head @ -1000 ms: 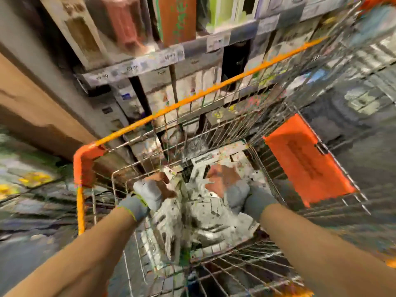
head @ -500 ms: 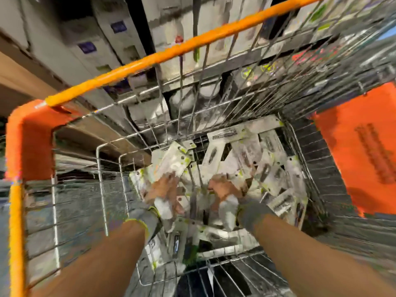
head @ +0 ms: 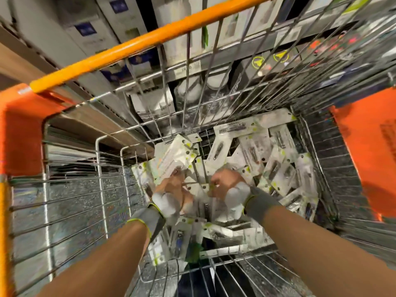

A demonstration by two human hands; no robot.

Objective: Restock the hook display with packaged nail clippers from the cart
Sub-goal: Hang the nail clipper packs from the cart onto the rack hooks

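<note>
I reach both hands into the wire cart (head: pixel 188 86), where the packaged nail clippers (head: pixel 276 166) lie heaped across the basket floor at frame centre. My left hand (head: pixel 171 194) and right hand (head: pixel 227 185) are curled into the pile; whether either grips a pack, I cannot tell. To gather well, I would align packs by their hang holes and lift a flat stack clear of the wires.
</note>
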